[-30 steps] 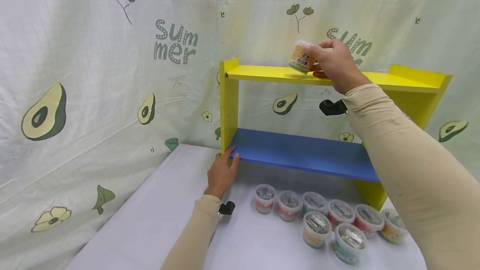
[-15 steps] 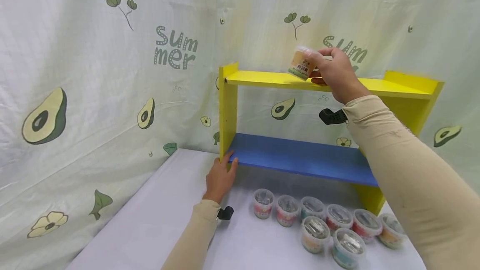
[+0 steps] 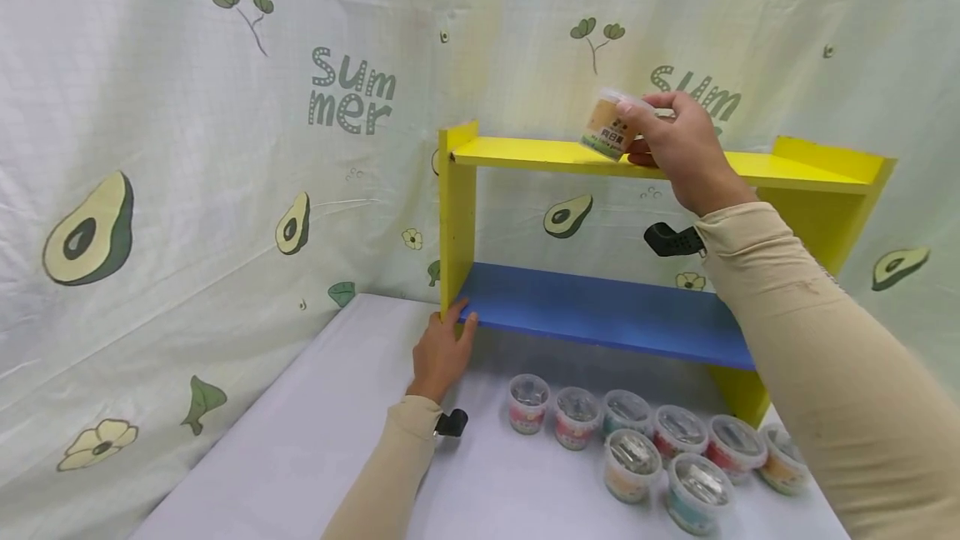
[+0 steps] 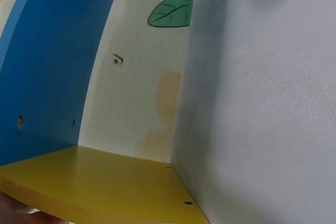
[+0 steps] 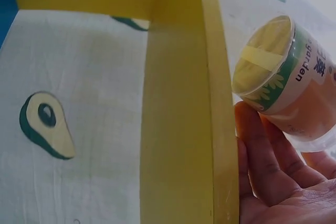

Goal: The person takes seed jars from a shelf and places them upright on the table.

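My right hand (image 3: pixel 675 144) grips a small clear tub with an orange label (image 3: pixel 611 125), tilted just above the yellow top shelf (image 3: pixel 525 154) of a small rack. In the right wrist view the tub (image 5: pixel 286 77) lies across my fingers (image 5: pixel 262 156), beside the shelf's yellow edge (image 5: pixel 218 103). My left hand (image 3: pixel 442 348) rests against the foot of the rack's yellow left post (image 3: pixel 456 223), fingertips at the blue lower shelf (image 3: pixel 600 315). The left wrist view shows only the blue shelf's underside (image 4: pixel 47 66) and the yellow post (image 4: pixel 100 182).
Several lidded tubs (image 3: pixel 637 440) stand in two rows on the white table (image 3: pixel 300 440) in front of the rack. A printed cloth backdrop (image 3: pixel 187 148) closes the left and rear. The blue shelf holds nothing.
The tub in my right hand has drifted slightly right and down toward the top shelf. My left hand has stayed at the post.
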`<action>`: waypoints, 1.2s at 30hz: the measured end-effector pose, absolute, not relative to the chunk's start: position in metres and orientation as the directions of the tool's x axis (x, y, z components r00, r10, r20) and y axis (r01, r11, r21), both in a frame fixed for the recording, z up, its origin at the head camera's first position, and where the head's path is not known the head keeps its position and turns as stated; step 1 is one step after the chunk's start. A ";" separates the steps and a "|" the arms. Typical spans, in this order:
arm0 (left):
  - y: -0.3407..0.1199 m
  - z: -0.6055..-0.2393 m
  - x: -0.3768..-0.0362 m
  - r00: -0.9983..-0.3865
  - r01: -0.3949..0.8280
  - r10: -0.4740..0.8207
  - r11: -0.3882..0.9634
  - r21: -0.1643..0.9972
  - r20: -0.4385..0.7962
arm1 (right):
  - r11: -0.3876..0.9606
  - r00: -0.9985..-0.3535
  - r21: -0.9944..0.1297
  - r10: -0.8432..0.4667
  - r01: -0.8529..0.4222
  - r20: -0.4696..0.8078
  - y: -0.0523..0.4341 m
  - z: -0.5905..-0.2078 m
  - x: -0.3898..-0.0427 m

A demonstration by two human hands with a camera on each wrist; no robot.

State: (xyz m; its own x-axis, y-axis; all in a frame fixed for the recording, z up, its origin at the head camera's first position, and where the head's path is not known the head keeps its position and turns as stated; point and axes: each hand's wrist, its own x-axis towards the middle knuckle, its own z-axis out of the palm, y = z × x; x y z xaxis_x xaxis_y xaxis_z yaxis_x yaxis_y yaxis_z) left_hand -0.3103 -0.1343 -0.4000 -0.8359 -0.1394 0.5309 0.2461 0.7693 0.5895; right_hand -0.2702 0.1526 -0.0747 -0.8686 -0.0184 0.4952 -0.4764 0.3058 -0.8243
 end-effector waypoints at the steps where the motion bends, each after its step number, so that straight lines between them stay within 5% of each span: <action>1: -0.135 -0.400 -0.310 -0.838 0.240 -0.140 0.773 0.587 0.527 | 0.291 -0.866 -0.826 -0.018 -0.482 0.499 0.153 -0.076 -0.269; 36: -0.130 -0.403 -0.311 -0.831 0.238 -0.151 0.774 0.587 0.536 | 0.288 -0.771 -0.727 -0.068 -0.623 0.634 0.175 -0.113 -0.235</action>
State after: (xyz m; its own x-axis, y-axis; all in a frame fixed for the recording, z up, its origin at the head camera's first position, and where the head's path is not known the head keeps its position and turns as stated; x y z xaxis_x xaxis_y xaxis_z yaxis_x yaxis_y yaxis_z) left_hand -0.3106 -0.1305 -0.4025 -0.8308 -0.1508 0.5357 0.2379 0.7741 0.5867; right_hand -0.2348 0.1754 -0.1127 -0.7705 -0.0684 0.6338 -0.6235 0.2878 -0.7270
